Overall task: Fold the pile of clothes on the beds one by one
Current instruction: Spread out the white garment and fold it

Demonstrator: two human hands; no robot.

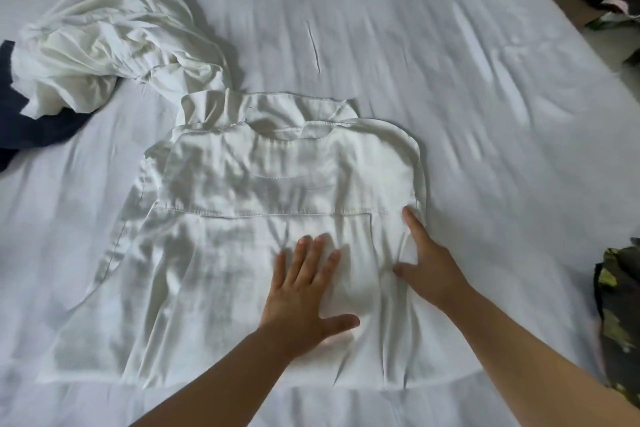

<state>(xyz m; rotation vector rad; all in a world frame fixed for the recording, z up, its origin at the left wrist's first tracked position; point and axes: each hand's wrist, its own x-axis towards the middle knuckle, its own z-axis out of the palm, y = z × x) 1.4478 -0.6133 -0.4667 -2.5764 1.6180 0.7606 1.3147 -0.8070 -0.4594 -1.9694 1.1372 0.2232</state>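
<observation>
shirt: a white shirt (263, 204) lies spread face down in the middle of the bed, collar away from the person, hem nearest them; the cloth is thin and a little creased.
left hand: the left hand (304, 288) lies flat on the lower back of the shirt, fingers straight and spread, thumb out to the side, holding nothing.
right hand: the right hand (429, 267) rests on the shirt's right edge, forefinger stretched up along the side seam, thumb pointing inward; the other fingers are hidden under the palm, so whether they pinch the cloth cannot be told.
step: looks like smoothing the shirt flat before the first fold, or starting to bring the right side in.
next move: likely needs the right edge lifted and laid over toward the middle while the left hand pins the body, then the same on the left, where the cloth fans out wider.
pile: a crumpled white garment (114, 45) waits at the upper left, lying over something dark blue (31, 128).
bed: white sheet (450, 80), wrinkled.
edges: a camouflage-patterned cloth (620, 315) at the right edge.
</observation>
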